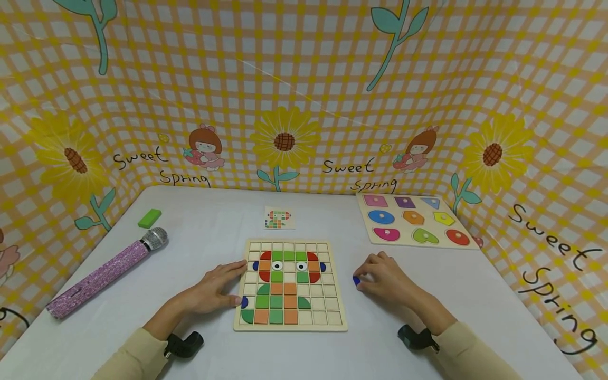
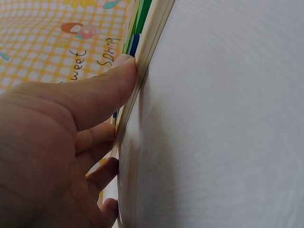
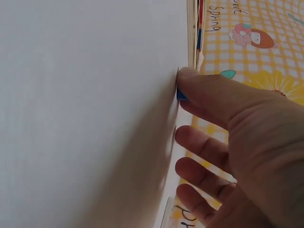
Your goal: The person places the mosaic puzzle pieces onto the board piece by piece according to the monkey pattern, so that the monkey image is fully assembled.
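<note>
A wooden grid board (image 1: 320,316) lies on the table, with red, orange, green and blue tiles and two eye tiles forming a figure. My left hand (image 1: 214,289) rests against the board's left edge, fingers extended; in the left wrist view the thumb (image 2: 107,90) touches that edge beside a blue tile (image 2: 135,43). To the right of the board, my right hand (image 1: 387,278) pinches a small blue tile (image 1: 356,281) between thumb and forefinger at the tabletop. The right wrist view shows this blue tile (image 3: 181,93) mostly covered by the thumb, other fingers loosely bent.
Behind the board lies a small picture card (image 1: 279,218) with a similar figure. A shape puzzle board (image 1: 396,219) is at the back right. On the left are a glittery pink microphone (image 1: 102,272) and a green block (image 1: 150,218). Patterned cloth walls surround the table.
</note>
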Motion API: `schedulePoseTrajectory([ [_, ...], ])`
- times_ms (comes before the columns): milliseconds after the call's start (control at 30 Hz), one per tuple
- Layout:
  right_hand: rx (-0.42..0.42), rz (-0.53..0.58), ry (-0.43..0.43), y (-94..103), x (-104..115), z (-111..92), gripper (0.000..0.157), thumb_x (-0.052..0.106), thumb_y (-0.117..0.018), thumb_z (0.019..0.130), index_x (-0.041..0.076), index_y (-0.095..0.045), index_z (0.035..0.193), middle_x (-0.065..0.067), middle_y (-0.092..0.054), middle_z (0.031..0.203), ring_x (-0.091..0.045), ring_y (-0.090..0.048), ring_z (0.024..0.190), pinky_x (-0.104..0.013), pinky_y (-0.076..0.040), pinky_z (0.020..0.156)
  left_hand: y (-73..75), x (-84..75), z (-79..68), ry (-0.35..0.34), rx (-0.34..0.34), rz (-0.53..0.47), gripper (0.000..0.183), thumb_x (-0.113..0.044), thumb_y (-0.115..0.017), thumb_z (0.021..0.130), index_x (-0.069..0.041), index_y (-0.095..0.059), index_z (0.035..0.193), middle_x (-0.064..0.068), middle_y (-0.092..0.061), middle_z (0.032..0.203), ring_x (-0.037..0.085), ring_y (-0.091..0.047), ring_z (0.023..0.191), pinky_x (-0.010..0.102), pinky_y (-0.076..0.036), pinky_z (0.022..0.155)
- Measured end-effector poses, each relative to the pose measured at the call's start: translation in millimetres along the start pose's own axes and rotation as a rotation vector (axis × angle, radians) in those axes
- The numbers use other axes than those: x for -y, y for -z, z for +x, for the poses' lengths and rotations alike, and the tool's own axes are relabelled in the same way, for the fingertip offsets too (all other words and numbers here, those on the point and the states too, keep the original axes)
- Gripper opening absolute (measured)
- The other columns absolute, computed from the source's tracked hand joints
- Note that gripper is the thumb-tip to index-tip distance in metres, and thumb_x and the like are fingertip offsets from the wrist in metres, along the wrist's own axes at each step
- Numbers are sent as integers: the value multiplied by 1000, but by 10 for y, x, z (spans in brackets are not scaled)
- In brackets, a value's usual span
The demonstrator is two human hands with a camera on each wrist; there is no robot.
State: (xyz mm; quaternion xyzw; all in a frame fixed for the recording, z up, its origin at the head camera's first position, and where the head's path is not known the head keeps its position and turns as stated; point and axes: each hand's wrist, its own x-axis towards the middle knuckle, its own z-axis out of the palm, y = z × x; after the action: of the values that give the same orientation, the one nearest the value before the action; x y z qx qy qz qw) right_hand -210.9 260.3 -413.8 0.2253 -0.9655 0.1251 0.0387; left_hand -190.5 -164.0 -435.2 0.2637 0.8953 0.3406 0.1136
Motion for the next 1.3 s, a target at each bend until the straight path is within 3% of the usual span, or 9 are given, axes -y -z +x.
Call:
schedulePoseTrajectory([
  [167,-13,26,26,21,173,18,21,26,-79,74,18,-75,93,6,-63,91,-12,-45,91,-32,-39,78,-6,6,4,3,3,-2,76,-33,-67,85,-5,-32,147,14,-25,156,41,-21,142,66,-12,111],
  [367,-12,47,42,6,532,133,21,26,-78,75,18,-75,95,5,-64,92,-12,-45,91,-34,-41,81,2,1,1,0,2,3,76,-33,-67,85,-5,-32,147,15,-25,156,41,-21,142,66,-12,111],
  [733,-88,54,230,-222,1202,385,21,33,-77,76,19,-75,91,4,-67,92,-12,-46,87,-30,-39,75,7,-11,2,-1,6,-3,75,-33,-67,85,-4,-33,146,15,-24,156,42,-19,142,66,-10,112],
  [1033,-41,41,252,-373,1702,595,22,37,-73,80,21,-73,95,5,-65,94,-12,-47,88,-27,-40,77,13,11,-2,-37,8,11,74,-34,-65,87,-4,-33,146,15,-25,156,42,-20,142,68,-11,110],
  [1300,13,0,218,-453,1901,726,22,39,-72,80,22,-74,94,7,-64,89,-10,-43,83,-24,-37,75,13,12,-10,-63,1,29,73,-35,-64,88,-2,-33,145,17,-26,155,45,-21,141,69,-12,109],
])
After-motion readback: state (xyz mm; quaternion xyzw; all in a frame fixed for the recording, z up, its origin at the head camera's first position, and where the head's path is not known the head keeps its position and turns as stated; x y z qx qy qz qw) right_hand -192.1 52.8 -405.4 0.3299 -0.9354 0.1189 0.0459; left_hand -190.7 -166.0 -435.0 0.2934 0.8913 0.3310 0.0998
